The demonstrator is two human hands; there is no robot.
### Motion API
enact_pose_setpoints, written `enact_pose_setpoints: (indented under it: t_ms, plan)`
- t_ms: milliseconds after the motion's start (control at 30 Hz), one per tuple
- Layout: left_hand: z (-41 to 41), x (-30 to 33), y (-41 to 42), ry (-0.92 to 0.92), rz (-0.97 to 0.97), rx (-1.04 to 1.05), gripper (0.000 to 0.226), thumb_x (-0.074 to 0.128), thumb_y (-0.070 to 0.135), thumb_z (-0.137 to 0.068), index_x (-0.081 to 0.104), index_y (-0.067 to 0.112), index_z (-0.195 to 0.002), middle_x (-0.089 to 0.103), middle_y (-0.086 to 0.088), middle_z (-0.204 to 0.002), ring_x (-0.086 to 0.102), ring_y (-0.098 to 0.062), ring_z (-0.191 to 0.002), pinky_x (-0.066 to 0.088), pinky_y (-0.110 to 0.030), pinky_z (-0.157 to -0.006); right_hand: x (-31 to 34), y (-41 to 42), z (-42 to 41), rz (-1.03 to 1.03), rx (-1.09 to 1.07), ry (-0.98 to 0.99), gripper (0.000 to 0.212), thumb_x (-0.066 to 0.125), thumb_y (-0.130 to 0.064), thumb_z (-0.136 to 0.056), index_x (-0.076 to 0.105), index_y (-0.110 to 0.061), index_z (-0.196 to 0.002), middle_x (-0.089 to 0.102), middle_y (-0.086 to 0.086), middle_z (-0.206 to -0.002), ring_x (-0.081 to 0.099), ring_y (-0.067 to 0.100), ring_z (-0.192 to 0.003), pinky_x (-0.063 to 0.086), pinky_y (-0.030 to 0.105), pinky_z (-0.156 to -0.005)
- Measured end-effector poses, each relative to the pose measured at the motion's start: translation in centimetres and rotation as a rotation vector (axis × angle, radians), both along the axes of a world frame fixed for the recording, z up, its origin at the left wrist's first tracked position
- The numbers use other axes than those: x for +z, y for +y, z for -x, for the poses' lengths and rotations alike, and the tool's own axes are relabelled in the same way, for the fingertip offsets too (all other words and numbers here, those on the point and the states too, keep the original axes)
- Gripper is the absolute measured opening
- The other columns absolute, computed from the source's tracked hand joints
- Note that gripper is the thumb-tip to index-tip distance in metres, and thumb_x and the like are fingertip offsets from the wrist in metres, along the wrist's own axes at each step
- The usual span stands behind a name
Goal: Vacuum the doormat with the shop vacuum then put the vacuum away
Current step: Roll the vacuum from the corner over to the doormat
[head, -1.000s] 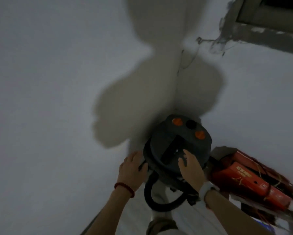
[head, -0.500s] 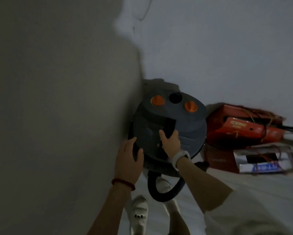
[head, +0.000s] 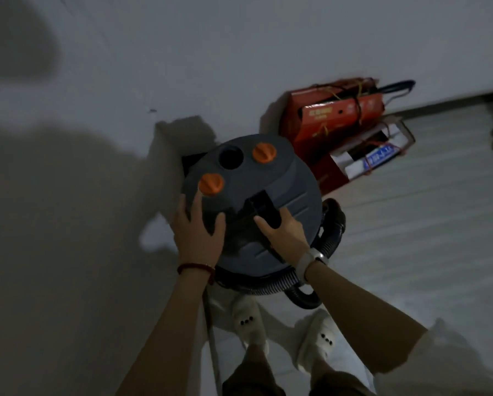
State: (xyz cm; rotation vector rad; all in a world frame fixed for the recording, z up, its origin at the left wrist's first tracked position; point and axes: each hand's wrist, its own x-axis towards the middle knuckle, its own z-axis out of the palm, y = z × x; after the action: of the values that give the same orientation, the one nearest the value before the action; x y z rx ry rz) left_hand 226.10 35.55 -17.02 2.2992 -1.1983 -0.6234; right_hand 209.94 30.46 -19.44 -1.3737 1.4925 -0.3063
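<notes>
fingers [head: 289, 214] round vacuum handle [head: 263, 208]

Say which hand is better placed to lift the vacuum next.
Right. The right hand already grips the handle atop the vacuum; the left hand only rests flat on the lid's edge.

Left hand [head: 196, 232] on shop vacuum [head: 256, 201] lid, right hand [head: 282, 228] gripping handle [head: 263, 208]

Vacuum [head: 256, 195] body below its lid hidden by the lid and both hands, hose [head: 329, 238] partly tucked behind the drum, right hand [head: 282, 232] fingers out of sight under the handle, box [head: 336, 115] print too blurred to read, knees cut off by the bottom edge
</notes>
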Motion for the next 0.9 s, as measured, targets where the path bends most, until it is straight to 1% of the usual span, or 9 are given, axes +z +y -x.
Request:
enact_pose_setpoints:
  t_ms: [67,133,200,267,400,533,700,800,900]
  plan:
    - [2.1,-1.3,1.1,-0.047,-0.057,-0.174,0.084,0.035,0.066,-0.074,0.031,0.020,-0.144,0.018,-0.018,-0.153,0.015,-0.039,-0.141,0.020,-0.053,-0.111,0.2,2.2,3.0,0.014,-0.022,0.045,0.041,0.060,-0.050,-0.083,0.052,-0.015,-0.102,0.062,-0.001,-0.088,0.062,0.026,-0.086,0.052,0.043,-0.074]
    - [4.2,-2.5,2.5,-0.071,-0.119,-0.316,0.088,0.032,0.074,-0.069,0.029,0.028,-0.144,0.013,-0.018,-0.154,0.010,-0.041,-0.141,0.020,-0.058,-0.110,0.4,3.9,6.0,0.051,0.000,0.112,0.043,0.060,-0.050,-0.083,0.053,-0.014,-0.106,0.063,-0.001,-0.086,0.063,0.022,-0.083,0.052,0.039,-0.071]
    - [6.2,-3.6,4.1,-0.123,-0.123,-0.410,0.083,0.027,0.082,-0.072,0.029,0.035,-0.141,0.016,-0.023,-0.152,0.015,-0.044,-0.138,0.025,-0.060,-0.106,0.4,5.1,9.2,0.085,0.051,0.201,0.048,0.059,-0.054,-0.082,0.053,-0.015,-0.110,0.066,0.003,-0.089,0.063,0.023,-0.082,0.052,0.038,-0.069]
    - [8.8,-4.3,5.6,-0.175,-0.129,-0.490,0.075,0.022,0.082,-0.075,0.029,0.037,-0.135,0.022,-0.026,-0.149,0.023,-0.047,-0.135,0.030,-0.061,-0.102,0.4,6.2,12.9,0.092,0.087,0.268,0.055,0.058,-0.056,-0.081,0.052,-0.015,-0.117,0.067,0.006,-0.096,0.063,0.026,-0.088,0.052,0.039,-0.074]
    - [15.2,-4.6,8.3,-0.204,-0.115,-0.577,0.070,0.039,0.075,-0.072,0.037,0.036,-0.130,0.034,-0.026,-0.142,0.032,-0.045,-0.130,0.036,-0.060,-0.097,0.7,8.3,20.4,0.112,0.126,0.330,0.055,0.061,-0.056,-0.079,0.053,-0.017,-0.117,0.067,0.009,-0.104,0.062,0.029,-0.097,0.050,0.039,-0.078]
    - [22.2,-4.6,10.1,-0.198,-0.126,-0.614,0.068,0.026,0.079,-0.077,0.041,0.035,-0.128,0.036,-0.022,-0.138,0.031,-0.039,-0.128,0.041,-0.062,-0.092,0.9,10.5,27.5,0.062,0.099,0.380,0.054,0.060,-0.058,-0.077,0.055,-0.018,-0.112,0.067,0.009,-0.100,0.063,0.029,-0.096,0.050,0.037,-0.078]
    - [29.0,-5.2,10.0,-0.179,-0.055,-0.753,0.069,0.045,0.075,-0.070,0.041,0.037,-0.128,0.027,-0.015,-0.139,0.029,-0.036,-0.129,0.038,-0.060,-0.096,1.0,14.1,35.0,0.062,-0.070,0.363,0.044,0.062,-0.056,-0.078,0.053,-0.016,-0.096,0.063,0.004,-0.083,0.063,0.028,-0.086,0.043,0.030,-0.064]
    - [33.1,-5.2,8.3,-0.109,-0.028,-0.908,0.070,0.054,0.068,-0.066,0.040,0.039,-0.128,0.022,-0.014,-0.142,0.025,-0.038,-0.132,0.033,-0.057,-0.101,0.7,16.5,38.9,0.051,-0.245,0.318,0.044,0.063,-0.054,-0.078,0.054,-0.013,-0.092,0.066,0.009,-0.085,0.063,0.029,-0.082,0.050,0.037,-0.067]
    - [37.2,-5.2,4.4,-0.042,-0.075,-1.108,0.075,0.073,0.051,-0.066,0.037,0.042,-0.132,0.017,-0.020,-0.149,0.015,-0.041,-0.139,0.027,-0.059,-0.108,0.3,18.1,41.5,0.017,-0.492,0.252,0.045,0.063,-0.051,-0.079,0.056,-0.009,-0.090,0.064,0.007,-0.082,0.061,0.026,-0.076,0.051,0.040,-0.067]
